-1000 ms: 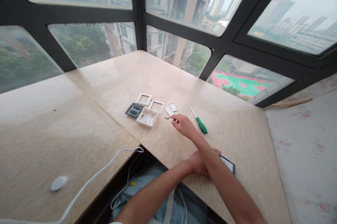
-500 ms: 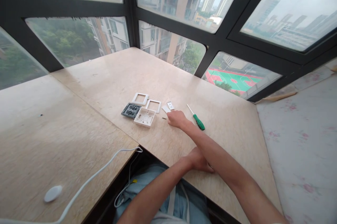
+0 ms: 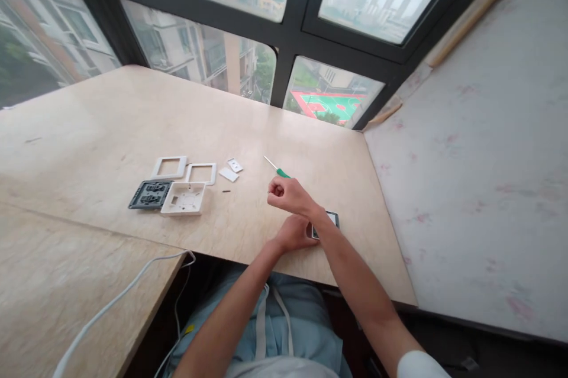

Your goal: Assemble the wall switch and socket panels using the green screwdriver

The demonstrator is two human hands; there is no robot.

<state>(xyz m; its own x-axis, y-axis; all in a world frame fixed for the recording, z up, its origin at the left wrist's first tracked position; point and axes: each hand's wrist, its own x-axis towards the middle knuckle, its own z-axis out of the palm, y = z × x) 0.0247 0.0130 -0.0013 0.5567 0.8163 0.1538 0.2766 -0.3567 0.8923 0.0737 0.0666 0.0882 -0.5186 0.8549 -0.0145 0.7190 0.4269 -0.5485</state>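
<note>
White, dark-rimmed and probably light and stiff, the panel [image 3: 332, 219] is offering its edges for holding: left grip [image 3: 294, 233] clasping it at nine o'clock; right grip [image 3: 286, 196] curled, closure and contents unclear.

Beyond and right of the screwdriver [image 3: 283, 173], you have bare table [image 3: 323, 159] to cross; left of it, small plates [image 3: 229, 174], white frames [image 3: 183, 166] and a box [image 3: 181, 210] obstruct you; nearer, your right hand [image 3: 289, 194] blocks it.
</note>
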